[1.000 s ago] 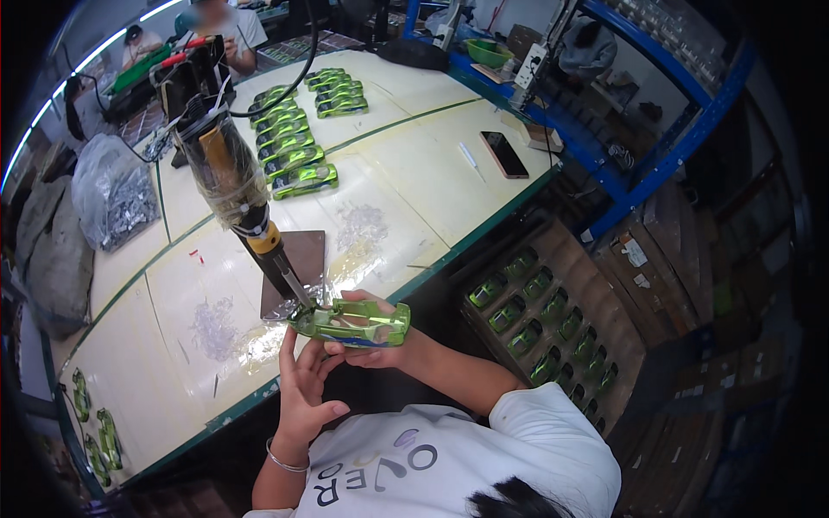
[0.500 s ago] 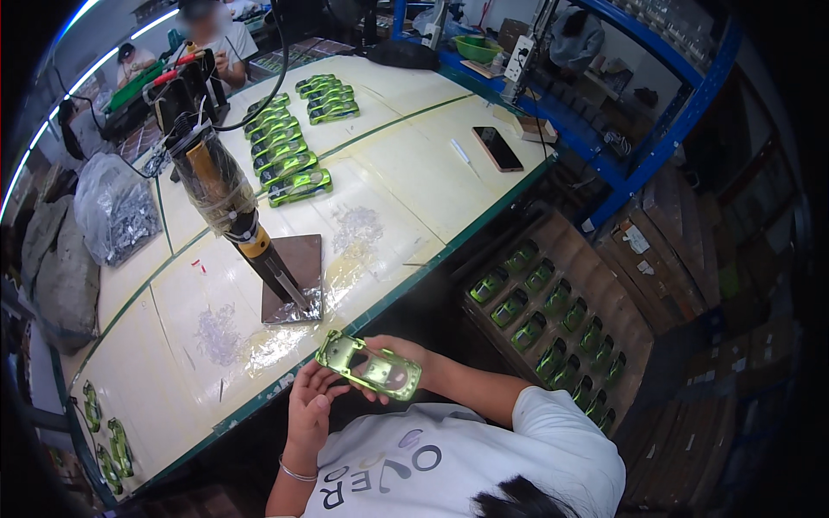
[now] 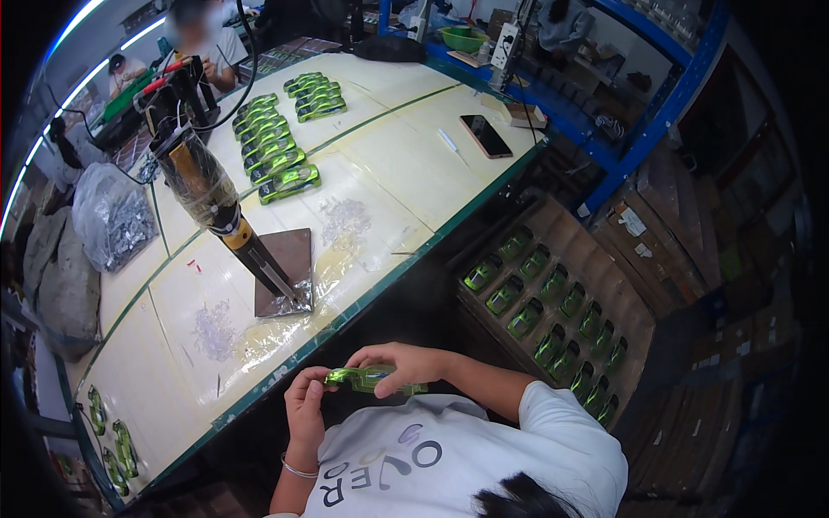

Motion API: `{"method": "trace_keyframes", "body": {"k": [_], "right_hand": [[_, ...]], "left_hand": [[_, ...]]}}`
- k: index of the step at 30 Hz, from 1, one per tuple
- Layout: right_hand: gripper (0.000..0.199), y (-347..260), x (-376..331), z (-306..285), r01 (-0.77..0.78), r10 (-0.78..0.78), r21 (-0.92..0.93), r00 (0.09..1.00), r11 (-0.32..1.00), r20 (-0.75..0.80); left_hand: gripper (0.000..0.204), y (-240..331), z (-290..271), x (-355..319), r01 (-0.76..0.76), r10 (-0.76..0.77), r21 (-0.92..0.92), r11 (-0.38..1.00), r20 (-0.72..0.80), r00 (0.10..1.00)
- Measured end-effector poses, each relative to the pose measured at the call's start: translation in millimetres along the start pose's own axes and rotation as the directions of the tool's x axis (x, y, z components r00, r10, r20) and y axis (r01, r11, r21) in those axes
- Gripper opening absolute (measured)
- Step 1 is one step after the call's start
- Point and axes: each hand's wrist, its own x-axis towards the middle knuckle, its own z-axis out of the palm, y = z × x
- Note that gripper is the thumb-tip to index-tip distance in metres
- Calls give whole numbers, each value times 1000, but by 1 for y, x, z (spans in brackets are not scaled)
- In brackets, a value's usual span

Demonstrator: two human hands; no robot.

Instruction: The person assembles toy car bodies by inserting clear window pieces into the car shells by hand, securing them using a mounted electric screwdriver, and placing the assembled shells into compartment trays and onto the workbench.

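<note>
A shiny green toy car body (image 3: 370,377) is held between my hands, in front of my chest and just off the table's near edge. My right hand (image 3: 399,361) wraps over its top and right end, hiding part of it. At its left end my left hand (image 3: 306,399) pinches the tip with thumb and fingers. Beyond my hands, on the table, a brown square plate (image 3: 286,249) lies under the tip of a dark, tape-wrapped upright tool (image 3: 259,255).
More green car bodies (image 3: 289,183) stand in rows at the table's far side, others (image 3: 123,445) at its left end. A wooden tray of green cars (image 3: 527,318) sits at the right. Clear plastic scraps (image 3: 216,332), a phone (image 3: 486,136) and a filled plastic bag (image 3: 112,211) lie about.
The car body has been turned from showing its hollow underside to a side-on position. My right hand has come over its top; my left hand now pinches its left end.
</note>
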Motion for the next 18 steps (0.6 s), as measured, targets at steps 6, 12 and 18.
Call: {"method": "trace_keyframes", "body": {"k": [6,12,18], "right_hand": [[62,-5,-1,2,42,-39,-170,999,985,17],[63,-9,-4,4,47,-40,-175,998,983,43],[62,-3,-2,0,65,-58,-72,994,995,96]], "left_hand": [[30,4,-1,-2,-30,28,103,994,22,999],[30,6,-2,-4,-102,99,165,981,23,995],[29,7,-2,-5,-167,164,102,981,38,986]]}}
